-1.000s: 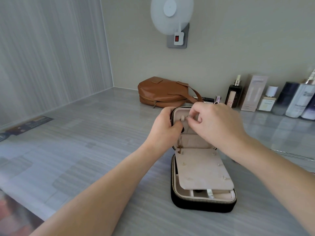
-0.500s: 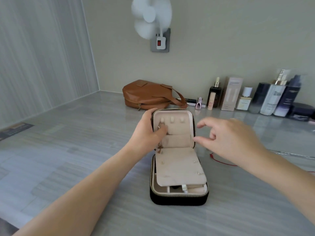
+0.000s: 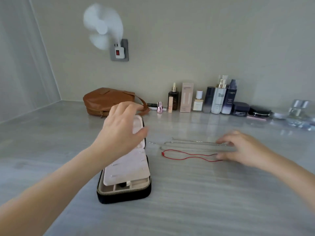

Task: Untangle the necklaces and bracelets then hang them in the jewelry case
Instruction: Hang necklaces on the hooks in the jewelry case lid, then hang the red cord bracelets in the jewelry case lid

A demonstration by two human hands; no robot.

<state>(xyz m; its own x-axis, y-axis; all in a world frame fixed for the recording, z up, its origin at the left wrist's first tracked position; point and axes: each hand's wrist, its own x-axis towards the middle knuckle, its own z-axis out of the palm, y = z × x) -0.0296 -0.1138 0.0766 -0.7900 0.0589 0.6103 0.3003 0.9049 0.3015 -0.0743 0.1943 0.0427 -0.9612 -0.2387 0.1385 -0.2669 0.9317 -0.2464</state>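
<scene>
Head view: left hand (image 3: 119, 133) hovers, fingers spread and empty, before the open jewelry case (image 3: 124, 196); to its right, right hand (image 3: 245, 150) spreads loose fingers over silver chains (image 3: 187, 143) and red cord (image 3: 185, 155).

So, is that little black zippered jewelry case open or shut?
Open: the black zippered jewelry case has its lid raised, baring pale pink lining and compartments.

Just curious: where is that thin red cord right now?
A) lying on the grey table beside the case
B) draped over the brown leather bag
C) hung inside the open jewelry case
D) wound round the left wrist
A: the thin red cord lies flat on the grey streaked table, to the right of the black zippered jewelry case and just nearer than the silver chains.
</scene>
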